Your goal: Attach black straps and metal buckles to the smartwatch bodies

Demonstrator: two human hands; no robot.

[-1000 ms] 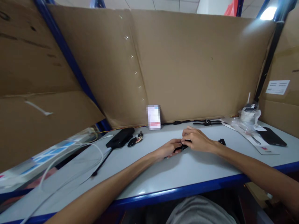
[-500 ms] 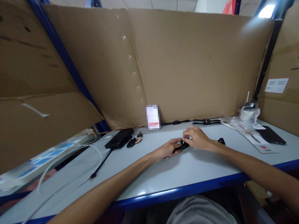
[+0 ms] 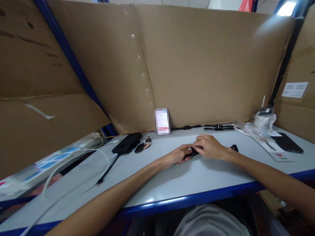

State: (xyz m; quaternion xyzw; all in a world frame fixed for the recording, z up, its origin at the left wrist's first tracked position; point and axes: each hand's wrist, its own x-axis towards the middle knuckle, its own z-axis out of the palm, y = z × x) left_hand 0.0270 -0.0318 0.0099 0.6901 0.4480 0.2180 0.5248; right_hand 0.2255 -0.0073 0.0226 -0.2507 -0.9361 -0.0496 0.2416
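Note:
At the middle of the table, my left hand (image 3: 176, 154) is closed around a small black object (image 3: 194, 152), largely covered by the fingers; its exact kind cannot be made out. My right hand (image 3: 208, 147) meets it from the other side, thumb and fingers pinched at its upper end. The two hands touch or nearly touch. Just beyond the right wrist lies a small black piece (image 3: 234, 148). Behind the hands, by the cardboard wall, are a black watch (image 3: 219, 127) with its strap laid out and a dark strap-like item (image 3: 187, 127).
Left of my hands lie keys (image 3: 143, 145) and a black box (image 3: 126, 143) with a cable. A white power strip (image 3: 52, 160) runs along the left edge. A lit phone (image 3: 162, 122) leans on the cardboard. At right are a wrapped cup (image 3: 263, 118) and a dark phone (image 3: 288, 143).
The whole view has shifted slightly. My right fingers have moved a little over the black object, covering its upper end differently; both hands keep their hold.

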